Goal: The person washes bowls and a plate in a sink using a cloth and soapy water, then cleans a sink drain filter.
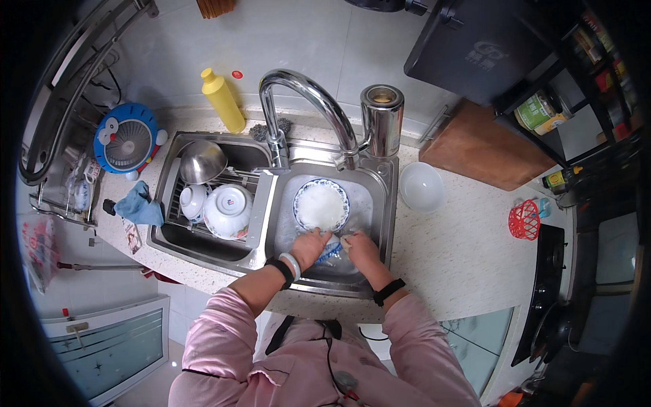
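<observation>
Over the right basin of a stainless steel sink [389,213], my left hand [306,249] grips a small whitish piece [333,240], its exact kind partly hidden by my fingers. My right hand [363,251] pinches a beige scrubbing cloth or pad [346,244] against the other side of that piece. Just beyond both hands, a white plate with a blue floral rim [321,205] lies in the basin. Beneath my fingers shows a blue-patterned dish edge [329,253], mostly covered. Cloudy, sudsy water [362,196] surrounds these dishes.
A chrome faucet [310,81] arches over the basin. Upturned bowls [229,211] and a metal bowl [202,163] sit on the left basin's rack. A white bowl [422,187] stands right of the sink. Behind are a yellow bottle [224,104] and wooden cutting board [483,147].
</observation>
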`<state>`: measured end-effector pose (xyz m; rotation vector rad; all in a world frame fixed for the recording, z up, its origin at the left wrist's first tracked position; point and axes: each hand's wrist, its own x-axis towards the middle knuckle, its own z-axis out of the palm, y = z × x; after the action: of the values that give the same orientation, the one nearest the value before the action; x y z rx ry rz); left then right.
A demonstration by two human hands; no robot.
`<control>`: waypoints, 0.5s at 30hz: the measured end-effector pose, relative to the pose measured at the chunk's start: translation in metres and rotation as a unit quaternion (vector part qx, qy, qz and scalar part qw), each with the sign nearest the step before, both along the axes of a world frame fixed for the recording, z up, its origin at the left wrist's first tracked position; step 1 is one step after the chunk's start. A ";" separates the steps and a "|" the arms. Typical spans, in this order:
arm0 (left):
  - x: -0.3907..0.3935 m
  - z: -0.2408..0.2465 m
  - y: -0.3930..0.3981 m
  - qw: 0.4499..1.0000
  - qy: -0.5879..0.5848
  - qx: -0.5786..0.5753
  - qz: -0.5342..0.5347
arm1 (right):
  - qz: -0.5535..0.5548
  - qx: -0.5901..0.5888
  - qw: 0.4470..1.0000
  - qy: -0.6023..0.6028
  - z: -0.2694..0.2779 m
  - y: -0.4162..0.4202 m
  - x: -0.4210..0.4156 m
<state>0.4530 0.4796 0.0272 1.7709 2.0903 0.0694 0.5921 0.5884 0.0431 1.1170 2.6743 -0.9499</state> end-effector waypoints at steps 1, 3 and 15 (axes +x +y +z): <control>0.000 -0.013 0.003 0.999 -0.033 -0.010 -0.012 | -0.008 0.024 1.000 -0.011 -0.004 0.002 0.003; -0.001 -0.028 0.010 0.994 -0.097 -0.032 -0.037 | -0.034 0.033 0.999 -0.008 -0.010 0.006 0.005; -0.034 -0.049 0.014 0.989 -0.097 -0.102 0.039 | -0.109 0.096 0.986 -0.084 -0.073 0.039 -0.039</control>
<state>0.4189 0.4939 -0.0215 1.4995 1.9521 0.0466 0.5534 0.6276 -0.0301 1.4835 2.5874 -0.5986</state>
